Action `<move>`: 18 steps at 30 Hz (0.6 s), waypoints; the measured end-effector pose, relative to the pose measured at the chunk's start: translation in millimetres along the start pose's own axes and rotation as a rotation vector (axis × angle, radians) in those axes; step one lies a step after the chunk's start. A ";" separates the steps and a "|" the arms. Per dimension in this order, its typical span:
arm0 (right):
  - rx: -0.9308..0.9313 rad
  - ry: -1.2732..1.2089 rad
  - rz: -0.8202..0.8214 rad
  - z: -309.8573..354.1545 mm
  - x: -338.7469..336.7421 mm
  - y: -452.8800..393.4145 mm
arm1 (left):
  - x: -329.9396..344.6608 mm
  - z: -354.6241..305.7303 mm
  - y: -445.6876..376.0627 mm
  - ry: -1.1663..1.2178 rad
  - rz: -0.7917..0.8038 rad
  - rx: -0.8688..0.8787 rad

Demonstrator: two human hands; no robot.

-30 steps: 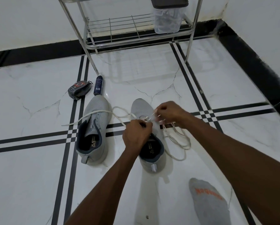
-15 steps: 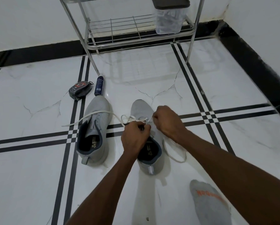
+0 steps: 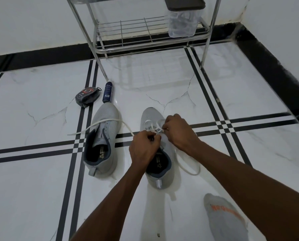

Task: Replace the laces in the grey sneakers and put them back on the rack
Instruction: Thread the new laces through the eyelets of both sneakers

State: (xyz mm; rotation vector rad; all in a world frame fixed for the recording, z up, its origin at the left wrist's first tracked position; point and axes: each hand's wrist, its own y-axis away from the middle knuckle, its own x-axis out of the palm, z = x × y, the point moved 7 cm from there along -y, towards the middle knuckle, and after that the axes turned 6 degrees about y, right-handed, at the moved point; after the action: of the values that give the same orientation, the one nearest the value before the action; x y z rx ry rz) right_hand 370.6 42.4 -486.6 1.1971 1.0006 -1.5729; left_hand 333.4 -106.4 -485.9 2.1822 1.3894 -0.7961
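Left hand and right hand, fingers curled, pinch white lace over right grey sneaker, frame centre; left grey sneaker beside; metal rack top.

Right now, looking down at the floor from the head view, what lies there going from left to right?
Black pouch → dark spray can → unlaced grey sneaker → sneaker being laced → grey sock.
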 end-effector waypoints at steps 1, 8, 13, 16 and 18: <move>0.111 -0.025 -0.060 -16.9 -10.7 -1.1 | -1.2 -0.1 -0.5 0.001 -0.004 -0.001; 0.408 -0.231 -0.083 -64.9 -31.9 7.3 | -2.6 -4.7 -1.1 -0.006 0.002 -0.032; 0.450 -0.465 0.042 -55.0 -13.7 6.6 | -4.8 -7.2 -1.9 0.045 0.015 0.003; 0.226 -0.401 0.192 -39.3 0.0 6.2 | -4.9 -7.7 -1.3 0.032 0.011 0.014; 0.150 -0.269 0.261 -33.3 9.0 11.3 | -5.5 -8.0 -2.1 0.027 0.004 0.012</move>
State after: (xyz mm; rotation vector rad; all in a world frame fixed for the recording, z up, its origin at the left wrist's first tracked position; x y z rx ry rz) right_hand 388.7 69.2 -503.2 1.1290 0.5388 -1.5683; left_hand 331.6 -104.2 -476.4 2.2118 1.3967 -0.7782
